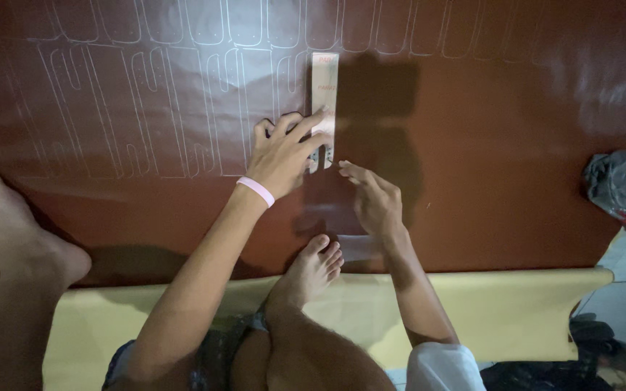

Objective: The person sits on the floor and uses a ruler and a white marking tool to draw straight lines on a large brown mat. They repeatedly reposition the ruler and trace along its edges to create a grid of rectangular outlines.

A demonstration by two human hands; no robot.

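The left hand (284, 152) is pressing flat on the template (324, 108), a narrow pale card strip lying upright on the brown sheet (501, 145). The fingers (311, 122) are spreading across the strip's lower half, pinning it down rather than clasping it; the strip's upper half is projecting clear above the fingertips. A pink wristband (256, 190) is sitting on that wrist.

The right hand (374, 199) is hovering just below and to the right of the template's lower end, its fingertips pointing toward the strip's foot. Whether it is gripping a marking tool cannot be told; the fingers are lying loosely curled and nothing is showing between them.

The template is lying near the sheet's far edge, roughly at its middle, at the right end of a row of white outlines (146, 108) of similar shape running leftward across the sheet.

One bare foot (313, 268) is resting on the sheet's near edge just below the right hand; another foot (16, 232) is lying at the near left. The sheet's pale underside (516, 304) is showing along the near edge. A dark cloth bundle (624, 185) is lying at the right edge
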